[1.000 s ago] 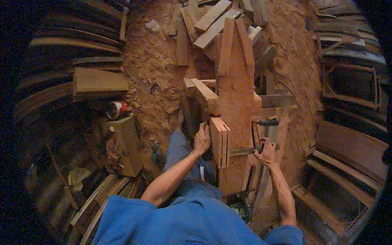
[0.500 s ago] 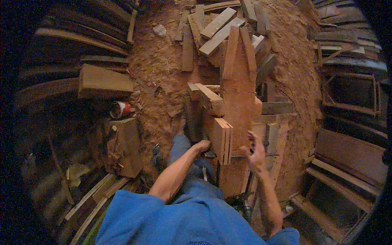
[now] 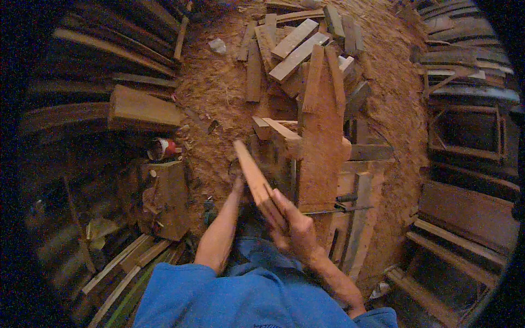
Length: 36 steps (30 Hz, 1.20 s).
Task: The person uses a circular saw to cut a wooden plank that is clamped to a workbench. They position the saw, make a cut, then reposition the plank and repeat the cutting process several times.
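A pale wooden block (image 3: 252, 174) with slots cut in its near end is tilted, its far end pointing up and left. My right hand (image 3: 295, 225) is closed around the near end, thumb along the upper side. My left hand (image 3: 238, 174) is on the block's left, near its far half; it is blurred and its fingers are hidden, so I cannot tell whether it touches the wood. Just right of the block lies a long wide plank (image 3: 321, 158) on the work stand, with two narrow strips (image 3: 313, 79) on its far part.
Beyond the plank is a heap of offcuts (image 3: 298, 54) on the sawdust floor (image 3: 210, 87). To the left, a red and white can (image 3: 163, 148) sits above a wooden block (image 3: 174, 199). Stacked boards (image 3: 465, 216) line the right side; a thick beam (image 3: 143, 108) juts in from the left.
The slotted block has left the side of the plank and moved left, now tilted. My right hand, open before, has closed on it. My left hand has moved forward and left.
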Tool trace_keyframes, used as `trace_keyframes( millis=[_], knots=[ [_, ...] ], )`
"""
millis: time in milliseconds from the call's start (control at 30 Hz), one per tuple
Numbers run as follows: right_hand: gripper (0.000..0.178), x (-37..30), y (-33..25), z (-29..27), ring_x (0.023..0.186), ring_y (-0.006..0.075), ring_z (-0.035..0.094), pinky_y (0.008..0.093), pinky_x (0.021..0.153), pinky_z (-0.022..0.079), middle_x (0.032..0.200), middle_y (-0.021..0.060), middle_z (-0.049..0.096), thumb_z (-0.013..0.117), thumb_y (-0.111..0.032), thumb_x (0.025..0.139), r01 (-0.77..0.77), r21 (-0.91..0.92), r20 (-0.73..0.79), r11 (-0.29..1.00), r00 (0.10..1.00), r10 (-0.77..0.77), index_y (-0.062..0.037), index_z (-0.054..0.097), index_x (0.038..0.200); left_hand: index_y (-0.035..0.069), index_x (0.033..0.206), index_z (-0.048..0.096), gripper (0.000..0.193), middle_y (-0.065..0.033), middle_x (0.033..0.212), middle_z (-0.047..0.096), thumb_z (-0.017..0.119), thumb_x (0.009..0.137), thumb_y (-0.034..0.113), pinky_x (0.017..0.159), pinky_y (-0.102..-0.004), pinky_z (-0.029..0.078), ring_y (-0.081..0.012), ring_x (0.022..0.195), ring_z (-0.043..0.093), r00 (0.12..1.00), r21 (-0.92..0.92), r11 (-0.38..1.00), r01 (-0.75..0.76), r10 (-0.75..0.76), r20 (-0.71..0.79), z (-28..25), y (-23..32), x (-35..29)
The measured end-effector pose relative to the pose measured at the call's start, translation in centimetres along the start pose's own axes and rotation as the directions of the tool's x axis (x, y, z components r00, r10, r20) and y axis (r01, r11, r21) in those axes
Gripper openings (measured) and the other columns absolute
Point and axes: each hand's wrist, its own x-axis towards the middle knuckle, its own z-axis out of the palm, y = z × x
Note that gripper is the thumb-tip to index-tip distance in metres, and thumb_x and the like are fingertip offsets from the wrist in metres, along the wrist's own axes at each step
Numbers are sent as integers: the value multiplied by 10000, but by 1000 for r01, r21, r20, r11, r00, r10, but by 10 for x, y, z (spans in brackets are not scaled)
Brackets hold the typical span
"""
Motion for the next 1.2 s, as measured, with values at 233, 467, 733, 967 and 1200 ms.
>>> trace_keyframes(
  millis=[233,467,733,967,1200],
  knots=[
    [607,-18,15,26,1166,373,610,392,955,519,1277,198,612,787,-186,822,-22,206,115,978,993,-2,-69,505,1346,32,1017,606,467,-170,906,650,668,827,454,709,-431,509,-345,828,645,844,13,981,-194,174,-507,-168,41,-3],
    [610,3,10,-48,1229,322,562,404,1034,447,1319,161,580,748,-303,875,-204,36,0,978,979,204,-44,477,1356,33,975,607,510,-151,867,645,706,795,499,675,-419,506,-327,785,644,705,195,906,-375,415,-576,-288,114,-9],
    [912,70,-81,-136,1331,319,463,446,1096,377,1494,187,402,744,-508,833,150,444,-475,883,876,90,-6,337,1476,33,927,609,562,-128,823,640,749,759,552,636,-404,504,-306,735,643,645,269,709,-652,705,-296,-237,178,-12],
    [724,33,-101,-179,1136,301,612,401,966,480,1234,189,622,807,-393,782,-349,51,-25,936,936,351,36,527,1294,54,849,620,662,-97,749,619,792,625,654,610,-394,502,-309,673,635,397,234,392,-890,917,-28,-124,211,-22],
    [468,23,-83,-129,795,311,704,407,699,544,863,196,701,787,-296,781,-356,-271,-227,894,926,300,19,625,1087,45,1288,508,715,-196,1166,584,702,819,548,988,-452,449,-380,1121,569,605,355,614,-705,782,-152,-77,193,-39]
  ],
)
